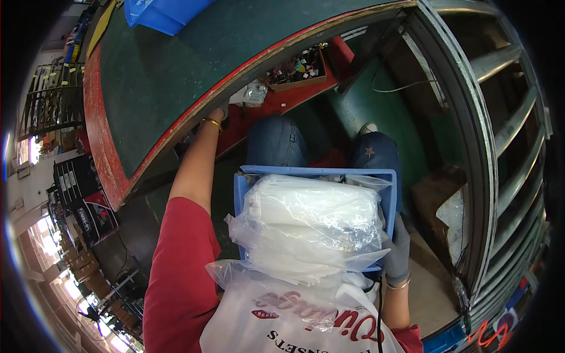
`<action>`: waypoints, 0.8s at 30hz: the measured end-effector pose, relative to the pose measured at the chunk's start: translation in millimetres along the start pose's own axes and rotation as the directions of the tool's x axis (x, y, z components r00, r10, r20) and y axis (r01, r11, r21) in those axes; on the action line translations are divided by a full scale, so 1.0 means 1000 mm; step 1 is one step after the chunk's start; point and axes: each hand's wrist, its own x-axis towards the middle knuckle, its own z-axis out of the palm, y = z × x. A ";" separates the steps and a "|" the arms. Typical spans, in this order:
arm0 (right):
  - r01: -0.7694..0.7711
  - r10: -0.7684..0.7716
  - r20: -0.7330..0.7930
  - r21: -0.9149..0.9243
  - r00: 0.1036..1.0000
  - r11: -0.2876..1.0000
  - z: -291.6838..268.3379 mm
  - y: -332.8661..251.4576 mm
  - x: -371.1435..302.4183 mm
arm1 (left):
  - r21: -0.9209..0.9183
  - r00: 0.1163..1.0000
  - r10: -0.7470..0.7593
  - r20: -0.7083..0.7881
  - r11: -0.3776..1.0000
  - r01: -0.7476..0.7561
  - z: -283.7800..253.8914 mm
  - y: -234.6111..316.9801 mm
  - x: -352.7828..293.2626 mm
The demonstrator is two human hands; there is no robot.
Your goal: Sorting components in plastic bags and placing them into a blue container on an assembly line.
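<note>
A blue plastic bin point(318, 172) rests on my lap, filled with a stack of clear plastic bags point(312, 220) that bulge over its near edge. My right hand point(398, 250), in a grey glove, grips the bin's right side, its thumb over the rim beside the bags. My left arm stretches forward to the table. There my left hand point(223, 112) reaches in under the table edge, near a clear plastic packet point(255, 93) on a red shelf point(250, 117). The table edge hides most of its fingers, so I cannot see what they touch.
Above the shelf is the green tabletop point(176, 82) with a red edge, carrying another blue bin point(168, 13). A carton of small mixed parts point(300, 69) sits on the shelf. To the right stands a metal-framed rack point(465, 117). A black and red box point(88, 200) lies far left.
</note>
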 end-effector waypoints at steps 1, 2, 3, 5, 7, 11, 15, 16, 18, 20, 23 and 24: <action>-0.018 0.018 -0.001 0.019 1.000 1.000 0.000 -0.001 -0.001 | 0.002 0.999 -0.008 0.038 1.000 0.008 -0.004 0.008 -0.004; -0.020 0.020 -0.012 0.015 1.000 1.000 -0.002 0.000 -0.003 | 0.003 0.997 -0.013 0.080 1.000 0.013 -0.004 0.017 -0.006; -0.016 0.015 0.005 0.020 1.000 1.000 0.000 -0.001 -0.001 | 0.012 0.997 -0.028 0.072 1.000 0.027 0.004 -0.007 0.003; -0.021 0.020 0.034 0.030 0.999 0.999 0.003 -0.002 0.002 | -0.262 0.984 0.089 -0.153 0.957 -0.127 0.027 -0.049 0.023; 0.013 -0.015 0.068 0.026 0.998 1.000 0.005 -0.004 0.008 | -0.452 0.904 0.141 -0.403 0.829 -0.330 0.040 -0.091 0.035; -0.012 0.013 -0.014 0.010 1.000 1.000 0.000 0.001 0.006 | -0.843 0.970 0.099 -0.224 0.479 -0.244 0.044 -0.009 0.002; -0.008 0.009 0.017 -0.039 1.000 0.999 0.000 -0.002 0.008 | -0.202 0.984 0.143 -0.106 0.966 -0.162 -0.012 0.052 -0.040; -0.005 0.007 0.040 -0.048 0.999 0.999 0.002 -0.002 0.011 | -0.237 0.993 0.107 -0.055 0.964 -0.117 0.006 0.025 -0.026; -0.025 0.027 0.025 -0.044 0.999 0.999 0.004 -0.004 0.012 | -0.289 0.996 0.090 0.016 0.954 -0.082 0.025 0.021 -0.015; -0.046 0.046 0.000 -0.043 0.999 0.998 0.004 -0.005 0.010 | -0.339 0.996 0.081 0.033 0.938 -0.065 0.023 0.040 -0.014; -0.060 0.060 -0.016 -0.026 0.998 0.998 0.004 -0.003 0.010 | -0.419 0.985 0.105 0.135 0.907 -0.039 0.027 0.042 -0.002; -0.058 0.058 -0.002 -0.012 0.998 0.998 0.004 -0.002 0.010 | -0.418 0.986 0.101 0.133 0.908 -0.037 0.032 0.036 0.003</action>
